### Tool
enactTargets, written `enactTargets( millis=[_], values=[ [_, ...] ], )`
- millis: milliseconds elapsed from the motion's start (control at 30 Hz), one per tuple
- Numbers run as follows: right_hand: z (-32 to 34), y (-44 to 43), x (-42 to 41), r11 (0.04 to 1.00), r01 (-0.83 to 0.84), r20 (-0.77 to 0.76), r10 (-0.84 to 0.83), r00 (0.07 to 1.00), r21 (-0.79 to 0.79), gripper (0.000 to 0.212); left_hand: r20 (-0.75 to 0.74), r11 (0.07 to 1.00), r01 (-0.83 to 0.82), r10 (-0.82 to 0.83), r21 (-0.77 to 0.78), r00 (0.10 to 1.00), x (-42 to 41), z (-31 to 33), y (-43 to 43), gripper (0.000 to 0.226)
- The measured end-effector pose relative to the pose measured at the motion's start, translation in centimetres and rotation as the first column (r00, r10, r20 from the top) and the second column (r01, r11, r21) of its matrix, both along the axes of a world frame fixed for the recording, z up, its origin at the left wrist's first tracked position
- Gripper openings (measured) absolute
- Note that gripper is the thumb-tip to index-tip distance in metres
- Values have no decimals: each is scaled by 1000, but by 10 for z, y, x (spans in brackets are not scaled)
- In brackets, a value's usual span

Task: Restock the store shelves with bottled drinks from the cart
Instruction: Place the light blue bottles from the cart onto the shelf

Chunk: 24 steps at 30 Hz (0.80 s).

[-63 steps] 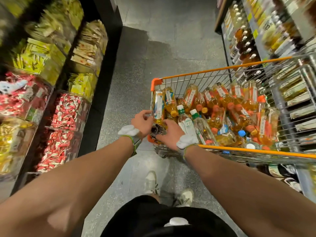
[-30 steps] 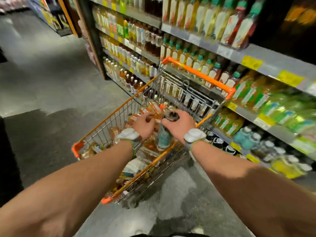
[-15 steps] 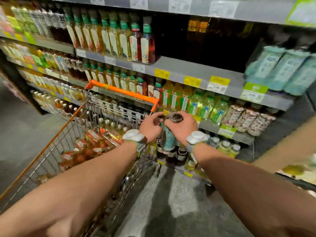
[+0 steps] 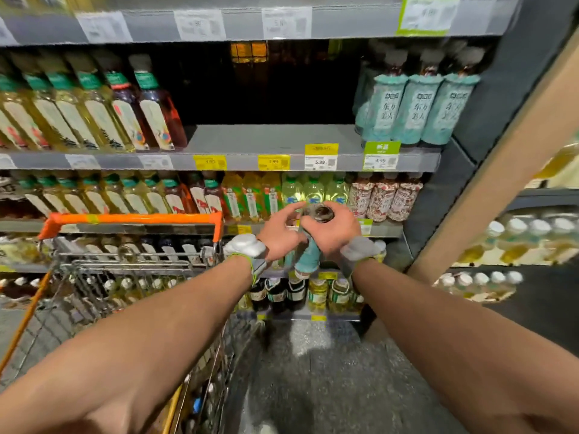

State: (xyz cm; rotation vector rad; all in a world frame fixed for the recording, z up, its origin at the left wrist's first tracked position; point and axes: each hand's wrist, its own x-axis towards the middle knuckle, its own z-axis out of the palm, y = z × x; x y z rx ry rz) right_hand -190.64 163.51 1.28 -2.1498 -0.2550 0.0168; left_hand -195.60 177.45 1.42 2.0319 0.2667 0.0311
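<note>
Right hand (image 4: pixel 332 234) wrapped round the neck of the teal bottle (image 4: pixel 308 256), held upright just right of the cart (image 4: pixel 131 219).
Left hand (image 4: pixel 277 236) loosely spread beside it, apparently steadying; bare shelf (image 4: pixel 266 137) beside matching bottles (image 4: pixel 416 111) seems its destination.

Grey shelf (image 4: pixel 266 137), teal-labelled bottles (image 4: pixel 416 114) right, yellow bottles (image 4: pixel 94 117) left

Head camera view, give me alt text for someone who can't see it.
A person's right hand grips a teal-labelled bottle near its top, the left hand open beside it. The shelf above has a gap beside matching teal bottles; an orange-handled cart stands at the left.
</note>
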Motion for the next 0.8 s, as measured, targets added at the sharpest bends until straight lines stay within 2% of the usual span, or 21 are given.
enactTargets(
  millis=[167,267,400,500,600,700,733,800],
  values=[
    [2,-14,10,990,127,9,-128,992,61,40,48,980,194,-196,44,979,29,-5,-9,81],
    [6,-25,11,986,159,16,-161,987,58,40,78,971,234,-237,37,968,39,-8,-20,83],
    [11,-58,18,966,243,53,-248,967,84,29,86,948,307,-314,89,945,61,-5,-52,77],
    [15,-79,23,960,274,76,-278,958,57,36,101,944,301,-315,133,944,71,1,-77,78],
    [18,-108,33,956,285,77,-290,954,71,38,148,948,303,-315,95,937,80,9,-109,68],
    [17,-132,45,948,289,60,-299,952,135,46,149,980,196,-198,31,969,91,17,-139,58],
    [17,-139,47,927,321,57,-337,940,192,46,143,994,112,-110,-3,984,95,18,-147,57],
    [18,-154,51,884,402,103,-435,895,238,32,90,986,-100,113,-133,990,103,24,-161,58]
  ],
)
